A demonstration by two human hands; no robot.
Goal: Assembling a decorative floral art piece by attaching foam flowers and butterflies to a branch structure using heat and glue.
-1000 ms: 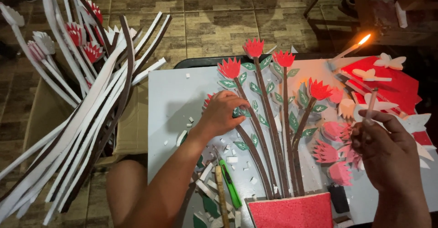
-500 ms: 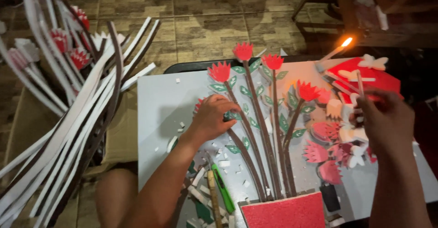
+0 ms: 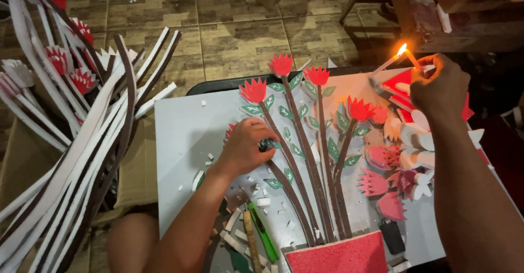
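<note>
On a grey board (image 3: 180, 125) lies a foam picture of red flowers (image 3: 281, 64) on brown stems (image 3: 305, 164) with green leaves, rising from a red pot (image 3: 338, 254). My left hand (image 3: 248, 144) presses down on the leftmost stem, covering a red flower. My right hand (image 3: 439, 87) is raised at the board's far right corner and holds a thin stick against the flame of a lit candle (image 3: 394, 59).
Loose pink and red foam flowers (image 3: 390, 166) and white pieces lie at the right. A green cutter (image 3: 263, 230) and scraps lie near the front edge. A bundle of white and brown foam strips (image 3: 82, 136) with flowers fills the left. Tiled floor lies beyond.
My right hand has risen from the loose flowers at the right to the candle flame. My left hand has stayed on the stem.
</note>
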